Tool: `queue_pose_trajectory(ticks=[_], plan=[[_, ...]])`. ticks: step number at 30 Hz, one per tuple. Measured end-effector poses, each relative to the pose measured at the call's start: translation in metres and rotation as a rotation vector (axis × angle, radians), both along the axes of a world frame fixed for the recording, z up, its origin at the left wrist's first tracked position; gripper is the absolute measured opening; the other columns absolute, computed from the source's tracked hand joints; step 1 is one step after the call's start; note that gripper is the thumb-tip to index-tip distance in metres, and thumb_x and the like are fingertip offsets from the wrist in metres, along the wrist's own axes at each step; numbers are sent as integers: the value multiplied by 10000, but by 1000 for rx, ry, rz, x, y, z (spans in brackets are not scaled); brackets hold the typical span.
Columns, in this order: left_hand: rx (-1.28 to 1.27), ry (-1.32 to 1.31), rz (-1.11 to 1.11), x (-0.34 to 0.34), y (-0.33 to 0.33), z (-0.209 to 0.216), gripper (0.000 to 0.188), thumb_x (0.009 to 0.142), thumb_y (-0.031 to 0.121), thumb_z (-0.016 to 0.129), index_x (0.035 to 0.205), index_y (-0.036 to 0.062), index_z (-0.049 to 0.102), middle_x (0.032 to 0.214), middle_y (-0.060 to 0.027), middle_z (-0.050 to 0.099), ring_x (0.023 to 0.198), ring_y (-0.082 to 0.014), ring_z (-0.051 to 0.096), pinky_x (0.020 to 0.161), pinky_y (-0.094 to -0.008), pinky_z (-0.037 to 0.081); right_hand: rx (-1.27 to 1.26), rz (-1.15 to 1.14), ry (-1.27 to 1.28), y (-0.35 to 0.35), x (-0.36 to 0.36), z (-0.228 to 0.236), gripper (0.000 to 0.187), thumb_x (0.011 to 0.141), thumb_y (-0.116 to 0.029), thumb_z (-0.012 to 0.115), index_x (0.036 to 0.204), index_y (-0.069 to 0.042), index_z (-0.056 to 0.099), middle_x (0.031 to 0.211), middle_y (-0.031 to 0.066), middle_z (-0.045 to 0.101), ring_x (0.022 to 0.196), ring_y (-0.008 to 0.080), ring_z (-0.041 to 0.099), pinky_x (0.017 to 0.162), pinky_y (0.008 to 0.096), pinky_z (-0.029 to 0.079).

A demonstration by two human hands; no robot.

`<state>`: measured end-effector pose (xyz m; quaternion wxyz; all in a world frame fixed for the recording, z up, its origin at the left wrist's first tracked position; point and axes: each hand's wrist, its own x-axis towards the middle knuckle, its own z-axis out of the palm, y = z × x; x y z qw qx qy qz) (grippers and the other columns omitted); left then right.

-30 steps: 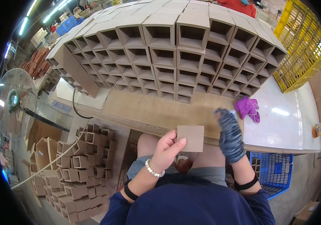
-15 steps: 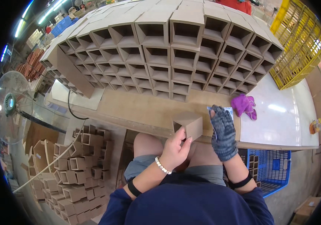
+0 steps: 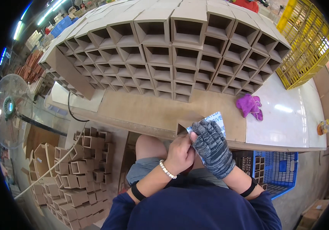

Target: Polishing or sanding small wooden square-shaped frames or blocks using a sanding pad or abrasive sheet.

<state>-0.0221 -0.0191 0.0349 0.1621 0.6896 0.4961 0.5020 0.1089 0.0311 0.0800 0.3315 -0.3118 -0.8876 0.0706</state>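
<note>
Close to the table's front edge, my bare left hand (image 3: 180,155) is closed on a small brown square tube (image 3: 190,118), its dark open end facing left. My right hand (image 3: 213,148), in a grey knitted fingerless glove, is closed on a sheet of sandpaper (image 3: 215,119) with a white, blue-printed back. That hand lies over the tube's right side, and the sheet hides much of the tube. Whether the sheet's rough face touches the tube cannot be seen. Both hands meet at the fingertips.
Beyond my hands stands a wide stack of brown square tubes (image 3: 160,53). A purple cloth (image 3: 249,106) lies on the table (image 3: 133,113) at right, near a yellow crate (image 3: 302,46) and a small bottle (image 3: 325,127). More tubes (image 3: 78,180) fill the floor at left, below a fan (image 3: 11,105). A blue crate (image 3: 283,172) stands lower right.
My right hand has moved left with the sandpaper, from beside the tube onto it. My left hand stays nearly in place, its fingers now closer to the glove.
</note>
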Motion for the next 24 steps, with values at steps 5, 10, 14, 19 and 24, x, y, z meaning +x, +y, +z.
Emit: queue_pose_trajectory(ticks=[5, 10, 14, 19, 24], plan=[[-7, 91, -4, 0, -3, 7, 249, 730, 10, 553, 964, -60, 507, 724, -172, 560, 682, -337, 547, 647, -414, 442, 175, -205, -65, 34, 30, -32, 287, 811, -48, 441, 1079, 3, 528, 1015, 173, 555, 961, 327, 523, 894, 418, 386], [161, 152, 15, -3, 3, 6, 268, 707, -17, 542, 970, -53, 509, 706, -150, 568, 659, -320, 561, 732, -407, 473, 42, 55, 6, 1, 4, 4, 266, 813, -42, 448, 1060, 4, 533, 1013, 163, 560, 948, 325, 527, 874, 418, 396], [140, 192, 11, 0, 2, 8, 265, 699, -26, 536, 963, -53, 518, 687, -137, 567, 657, -307, 572, 747, -400, 480, 45, -135, -92, 30, 34, -31, 250, 845, -63, 452, 1070, 8, 532, 1034, 164, 560, 976, 320, 521, 884, 399, 397], [207, 222, 36, -2, 7, 8, 241, 690, -42, 528, 931, -57, 537, 672, -133, 570, 660, -297, 580, 752, -395, 483, 30, -27, -12, 6, 14, 4, 304, 788, -63, 474, 1080, 3, 528, 1058, 160, 545, 992, 308, 514, 902, 408, 382], [177, 249, 56, -3, 2, 10, 223, 692, -29, 522, 912, -60, 537, 705, -143, 589, 675, -296, 592, 760, -390, 483, 114, -134, -158, 29, 28, -20, 303, 782, -26, 494, 1083, 6, 510, 1018, 168, 552, 963, 323, 522, 867, 415, 402]])
